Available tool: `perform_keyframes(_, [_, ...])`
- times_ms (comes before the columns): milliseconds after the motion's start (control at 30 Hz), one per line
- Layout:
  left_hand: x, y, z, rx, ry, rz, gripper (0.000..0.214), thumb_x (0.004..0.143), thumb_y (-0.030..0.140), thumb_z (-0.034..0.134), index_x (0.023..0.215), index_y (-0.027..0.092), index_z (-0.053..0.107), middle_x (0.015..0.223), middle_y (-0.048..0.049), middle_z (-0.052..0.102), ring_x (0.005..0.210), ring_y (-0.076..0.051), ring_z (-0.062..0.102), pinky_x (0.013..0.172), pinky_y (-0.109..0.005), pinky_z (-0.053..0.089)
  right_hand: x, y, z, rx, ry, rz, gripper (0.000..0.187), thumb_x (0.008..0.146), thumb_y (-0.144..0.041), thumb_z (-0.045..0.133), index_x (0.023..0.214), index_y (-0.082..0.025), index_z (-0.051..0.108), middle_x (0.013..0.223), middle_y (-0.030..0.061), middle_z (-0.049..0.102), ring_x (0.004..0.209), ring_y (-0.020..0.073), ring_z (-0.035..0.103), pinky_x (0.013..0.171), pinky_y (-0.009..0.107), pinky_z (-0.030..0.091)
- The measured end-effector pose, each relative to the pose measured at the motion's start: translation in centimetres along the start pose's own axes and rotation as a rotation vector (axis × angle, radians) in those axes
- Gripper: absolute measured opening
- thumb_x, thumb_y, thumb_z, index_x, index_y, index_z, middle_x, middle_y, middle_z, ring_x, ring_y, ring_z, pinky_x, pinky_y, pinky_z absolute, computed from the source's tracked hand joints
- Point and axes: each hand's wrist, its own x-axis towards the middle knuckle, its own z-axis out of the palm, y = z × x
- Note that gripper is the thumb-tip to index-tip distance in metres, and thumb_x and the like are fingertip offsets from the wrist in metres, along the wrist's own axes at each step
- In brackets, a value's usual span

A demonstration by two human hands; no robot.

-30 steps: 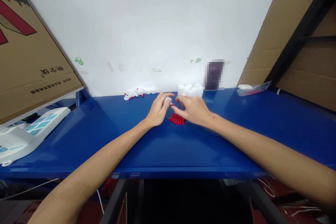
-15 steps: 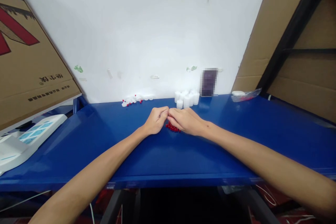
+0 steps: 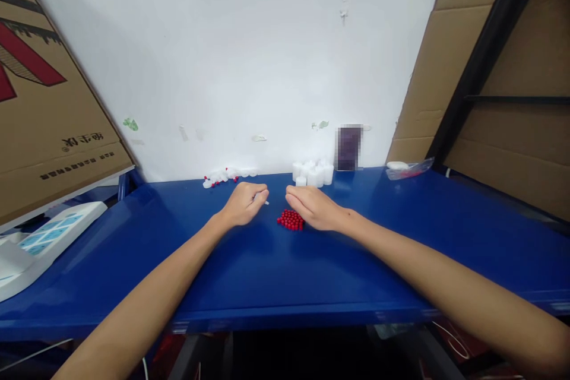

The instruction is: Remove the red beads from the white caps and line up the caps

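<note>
My left hand is closed, and the tip of a small white piece pokes out past its fingers. A gap to its right, my right hand is also closed with the fingers curled under; whatever it may hold is hidden. Just left of the right hand, a tight cluster of small red cylindrical caps lies on the blue table. Behind the right hand stands a group of white cylindrical containers, close to the wall.
White pieces mixed with red ones lie along the wall at the back left. A clear plastic bag with a white item sits at the back right. A white device with blue pads and a cardboard box stand on the left.
My hands were touching above the red caps and are now apart. The left hand has moved left, uncovering the white tip and more of the red cluster. The view has shifted slightly.
</note>
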Motion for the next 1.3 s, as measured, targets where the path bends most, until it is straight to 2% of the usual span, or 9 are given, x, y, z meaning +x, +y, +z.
perform_keyframes(133, [-0.3,-1.5,-0.3,0.111,-0.077,-0.047,0.037,0.097,0.035,0.036,0.065,0.02,0.043,0.059,0.0009,0.046,0.056,-0.014,0.042,0.06,-0.028,0.025,-0.7,3.6,-0.5,-0.041,-0.121,0.139,0.021,0.103,-0.038,0.036,0.101,-0.021,0.048,0.078,0.0015,0.059,0.064,0.0161,0.051,0.061,0.028,0.033])
perform_keyframes(300, [-0.2,-1.5,0.1,0.136,-0.082,-0.079,0.034,0.097,0.031,0.035,0.067,0.02,0.046,0.06,-0.0001,0.048,0.056,-0.015,0.042,0.06,-0.029,0.024,-1.0,6.2,-0.9,-0.027,-0.275,0.232,0.013,0.094,-0.029,0.053,0.099,-0.02,0.061,0.08,0.0022,0.067,0.068,0.0163,0.058,0.062,0.028,0.037])
perform_keyframes(433, [-0.1,-0.9,0.3,0.137,-0.117,-0.066,0.035,0.098,0.032,0.035,0.067,0.02,0.049,0.061,-0.0013,0.051,0.056,-0.016,0.042,0.06,-0.03,0.025,-0.6,6.1,-1.1,0.127,-0.322,0.276,0.016,0.089,-0.033,0.062,0.091,-0.017,0.067,0.082,0.003,0.07,0.07,0.0157,0.061,0.065,0.027,0.041])
perform_keyframes(600, [0.0,-0.5,0.5,0.124,-0.162,-0.045,0.037,0.099,0.034,0.036,0.068,0.02,0.05,0.061,-0.0012,0.053,0.056,-0.015,0.042,0.06,-0.029,0.025,-0.8,5.5,-1.2,-0.029,-0.314,0.247,0.034,0.1,-0.041,0.041,0.084,-0.019,0.061,0.076,0.0045,0.066,0.067,0.0173,0.057,0.062,0.029,0.038])
perform_keyframes(700, [0.0,-0.6,0.6,0.123,-0.162,-0.041,0.037,0.099,0.035,0.037,0.067,0.02,0.049,0.059,-0.0005,0.051,0.054,-0.015,0.041,0.06,-0.029,0.024,-0.9,5.0,-1.5,-0.112,-0.382,0.231,0.025,0.1,-0.034,0.039,0.091,-0.02,0.057,0.081,0.0057,0.066,0.07,0.0184,0.058,0.062,0.029,0.038])
perform_keyframes(833, [-0.1,-0.7,0.6,0.113,-0.163,-0.039,0.038,0.1,0.035,0.036,0.067,0.019,0.048,0.059,-0.0002,0.05,0.053,-0.015,0.04,0.06,-0.029,0.023,-0.7,4.3,-2.1,-0.146,-0.464,0.245,0.015,0.095,-0.033,0.049,0.094,-0.021,0.058,0.081,0.0045,0.067,0.068,0.0182,0.058,0.059,0.029,0.037])
perform_keyframes(1000, [-0.1,-0.7,0.6,0.114,-0.171,-0.03,0.043,0.103,0.039,0.032,0.069,0.019,0.049,0.062,-0.0012,0.053,0.057,-0.015,0.044,0.062,-0.029,0.026,-0.8,4.8,-2.5,0.0,-0.486,0.235,0.013,0.088,-0.03,0.056,0.095,-0.021,0.063,0.082,0.003,0.068,0.066,0.0163,0.059,0.057,0.029,0.04])
perform_keyframes(1133, [-0.1,-0.7,0.6,0.133,-0.177,-0.033,0.045,0.103,0.041,0.03,0.069,0.019,0.05,0.063,-0.0013,0.054,0.057,-0.015,0.046,0.061,-0.029,0.027,-0.9,5.4,-2.2,0.063,-0.481,0.245,0.021,0.083,-0.019,0.054,0.103,-0.02,0.06,0.079,0.0019,0.067,0.063,0.0152,0.058,0.056,0.028,0.04])
perform_keyframes(1300, [-0.1,-0.6,0.5,0.166,-0.195,-0.034,0.05,0.105,0.042,0.024,0.069,0.018,0.05,0.065,-0.0021,0.057,0.059,-0.016,0.05,0.062,-0.029,0.028,-0.9,5.7,-1.9,0.088,-0.467,0.239,0.016,0.082,-0.018,0.054,0.097,-0.02,0.059,0.075,0.001,0.065,0.062,0.0142,0.056,0.056,0.026,0.038])
